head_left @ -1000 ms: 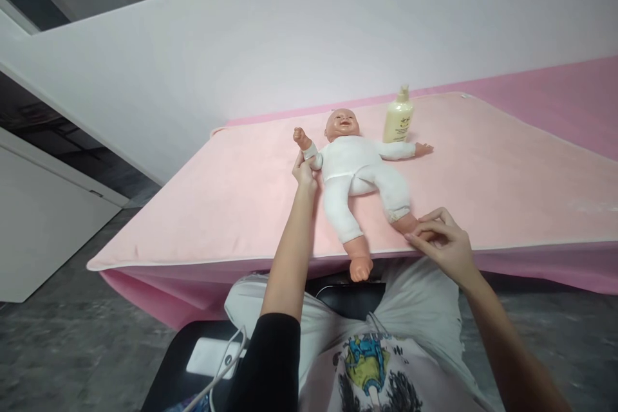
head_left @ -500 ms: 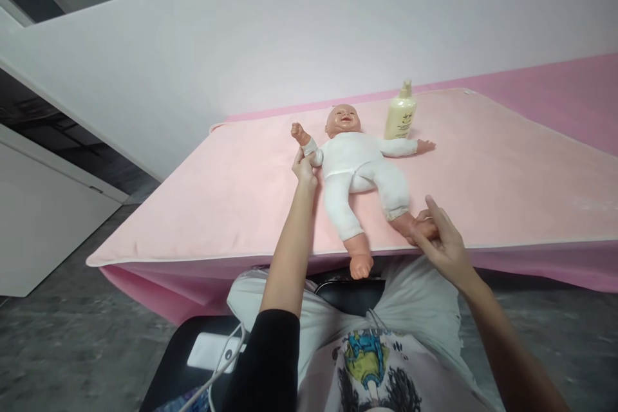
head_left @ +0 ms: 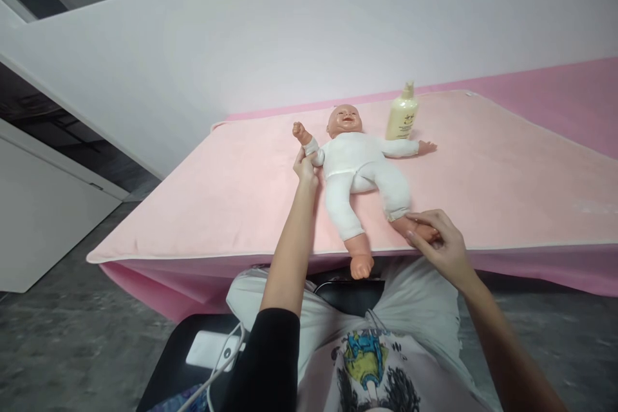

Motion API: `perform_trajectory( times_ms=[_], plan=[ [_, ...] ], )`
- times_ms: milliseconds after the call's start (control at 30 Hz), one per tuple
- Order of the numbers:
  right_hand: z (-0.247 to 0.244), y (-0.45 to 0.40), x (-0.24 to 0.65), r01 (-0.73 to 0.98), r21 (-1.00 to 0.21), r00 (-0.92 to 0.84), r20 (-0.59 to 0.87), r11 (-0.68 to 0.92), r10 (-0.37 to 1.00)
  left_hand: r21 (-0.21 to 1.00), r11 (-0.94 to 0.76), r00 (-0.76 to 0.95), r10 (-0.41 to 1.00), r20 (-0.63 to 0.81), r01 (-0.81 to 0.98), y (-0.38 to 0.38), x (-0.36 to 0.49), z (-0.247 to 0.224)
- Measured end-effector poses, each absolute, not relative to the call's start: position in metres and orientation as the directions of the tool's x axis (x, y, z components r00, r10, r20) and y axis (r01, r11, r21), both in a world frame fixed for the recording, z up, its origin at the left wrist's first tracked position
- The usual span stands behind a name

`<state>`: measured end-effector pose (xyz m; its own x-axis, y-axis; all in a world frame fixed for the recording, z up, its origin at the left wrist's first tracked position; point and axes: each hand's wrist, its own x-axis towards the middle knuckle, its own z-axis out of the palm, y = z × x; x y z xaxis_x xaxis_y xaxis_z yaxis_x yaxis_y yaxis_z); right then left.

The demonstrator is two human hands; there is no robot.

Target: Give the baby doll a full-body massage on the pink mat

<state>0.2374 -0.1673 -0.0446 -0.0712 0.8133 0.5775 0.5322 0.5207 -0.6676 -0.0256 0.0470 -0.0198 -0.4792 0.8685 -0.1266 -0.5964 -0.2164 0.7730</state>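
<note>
1. The left hand [head_left: 306, 168] was closed around the bent, sleeved arm of the baby doll [head_left: 348, 153], gripping it below the doll's raised fist [head_left: 301, 132]; part of its fingertips was hidden behind the sleeve.
2. The right hand [head_left: 445, 248] grasped the doll's bare lower leg [head_left: 403, 225] between thumb and fingers, just beyond the white trouser cuff, with the foot lying beneath the curved fingers.
3. The doll, in a white cloth body, lay face up between the two hands, its head farther out than the left fingers. Its other foot [head_left: 361, 265] hung over the near table edge, between the two forearms.
4. The cream pump bottle [head_left: 402, 117] stood upright beyond the right fingers, beside the doll's outstretched arm.
5. The pale pink towel [head_left: 232, 187] spread under the doll and both hands, over a darker pink tablecloth [head_left: 579, 93].
6. The white device [head_left: 211, 349] lay with a white cable [head_left: 222, 370] on a black seat [head_left: 167, 357], nearer the wearer than the left fingers.
</note>
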Motion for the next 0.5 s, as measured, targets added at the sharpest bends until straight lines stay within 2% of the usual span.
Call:
perform_trajectory(
  times_ms=[333,400,500],
  plan=[
    [-0.032,-0.18,0.239,0.606,-0.628,-0.124,0.532,0.488,0.838,0.766,-0.204,-0.466,0.874,-0.138,-0.61,0.053,-0.029,-0.024],
    [-0.026,-0.175,0.245,0.561,-0.713,-0.063,0.471,0.421,0.88,0.762,-0.19,-0.466,0.87,-0.161,-0.619,0.054,-0.03,-0.025],
    [-0.015,-0.159,0.251,0.389,-0.9,0.135,0.267,0.197,0.954,0.766,-0.187,-0.47,0.867,-0.165,-0.615,0.054,-0.03,-0.025]
  ],
)
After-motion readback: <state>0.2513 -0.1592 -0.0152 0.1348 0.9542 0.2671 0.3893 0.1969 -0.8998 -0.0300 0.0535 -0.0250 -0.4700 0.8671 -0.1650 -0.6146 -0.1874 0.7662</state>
